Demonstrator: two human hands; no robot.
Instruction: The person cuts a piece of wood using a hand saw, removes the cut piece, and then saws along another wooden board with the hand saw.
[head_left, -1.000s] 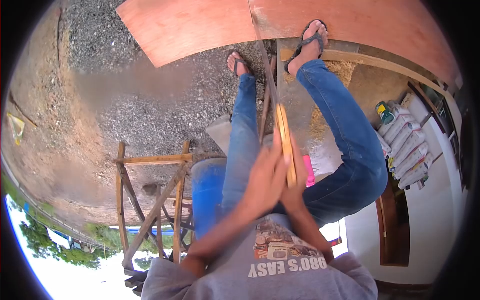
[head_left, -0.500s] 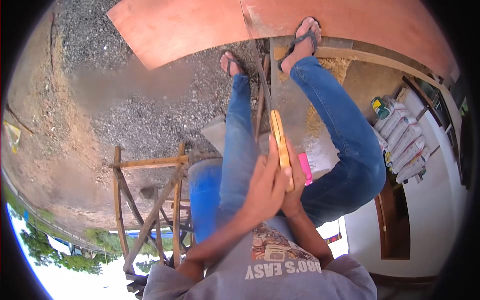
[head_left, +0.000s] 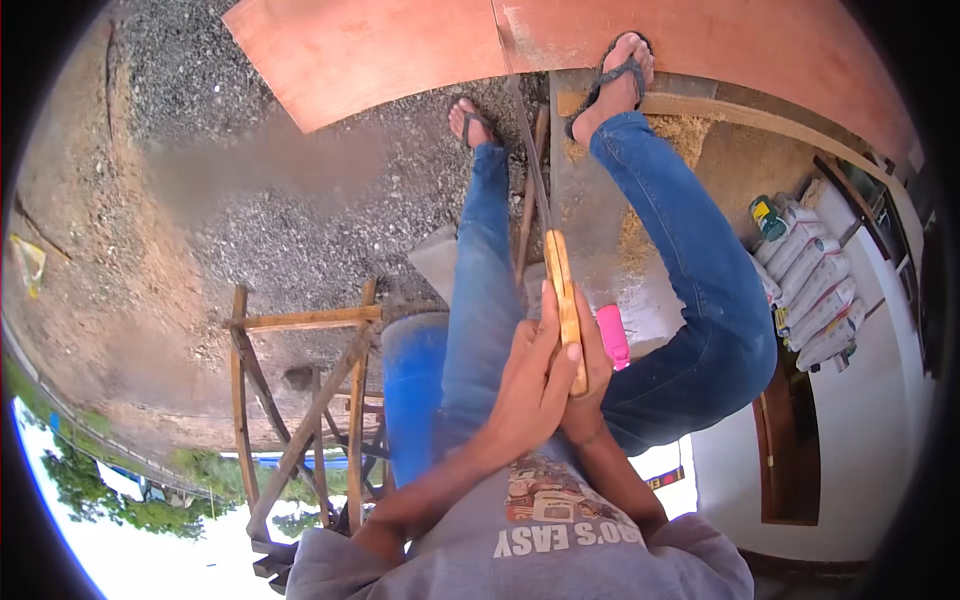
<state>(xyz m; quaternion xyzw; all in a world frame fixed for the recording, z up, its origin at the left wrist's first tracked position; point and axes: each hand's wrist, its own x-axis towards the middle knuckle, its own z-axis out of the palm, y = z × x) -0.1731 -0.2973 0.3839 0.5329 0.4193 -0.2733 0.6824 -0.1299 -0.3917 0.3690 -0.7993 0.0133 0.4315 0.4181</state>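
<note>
Yellow-brown wooden-handled metal handsaw [head_left: 563, 290] lies centrally, clasped between the left hand [head_left: 532, 383] and right hand [head_left: 596, 358], the latter partly hidden. Its long axis runs almost upright, blade pointing just before twelve o'clock, its tip hard to make out at the flat reddish wooden sheet [head_left: 370, 60].

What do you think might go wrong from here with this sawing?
The saw blade lies between the left foot and right foot, both in open sandals, so a slip might cut one. The board juts over the gravel with no visible support there; it may sag and pinch the blade.
</note>
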